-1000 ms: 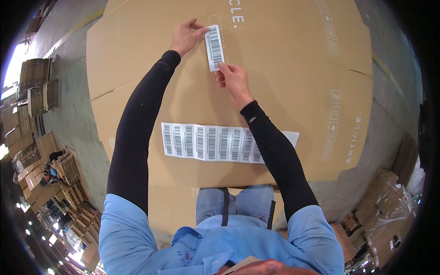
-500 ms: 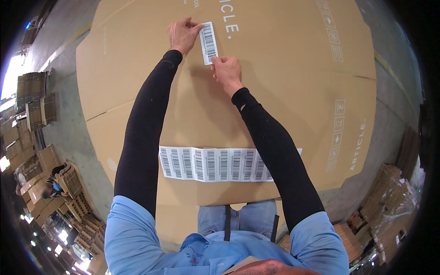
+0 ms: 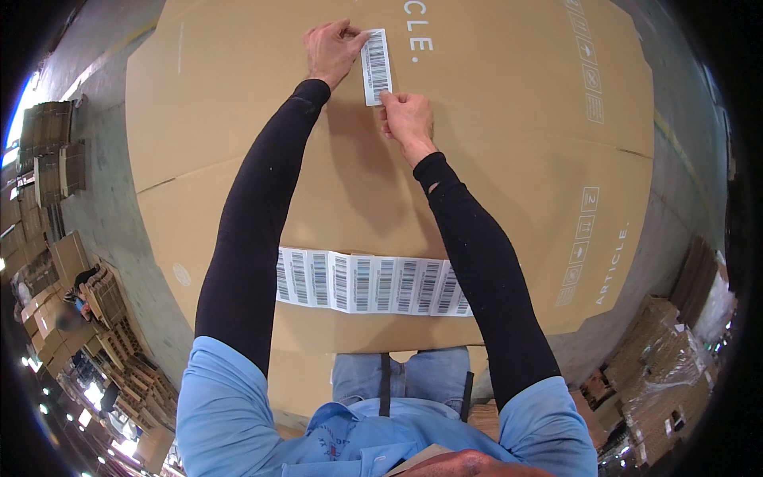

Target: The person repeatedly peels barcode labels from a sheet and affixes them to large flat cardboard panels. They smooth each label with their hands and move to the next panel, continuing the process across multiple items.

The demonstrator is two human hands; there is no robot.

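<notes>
A white barcode label (image 3: 377, 67) is stretched between both hands, over the far middle of a large flat brown cardboard sheet (image 3: 509, 167). My left hand (image 3: 332, 52) pinches its upper left corner between thumb and finger. Lower down, my right hand (image 3: 408, 121) grips the label's bottom end the same way. Whether the label touches the cardboard, I cannot tell. Nearer to me, a folded strip of several barcode labels (image 3: 373, 284) lies across the cardboard, its right end hidden under my right forearm.
Wooden pallets (image 3: 131, 358) and stacked cardboard (image 3: 48, 135) stand on the floor at the left, where another person (image 3: 73, 312) shows small. Plastic-wrapped cardboard (image 3: 664, 366) is at the lower right. Grey concrete floor (image 3: 107, 159) surrounds the cardboard sheet.
Both hands and the label between them have shifted slightly right and farther away in the view. The view itself has moved a little too. Both pinches are kept.
</notes>
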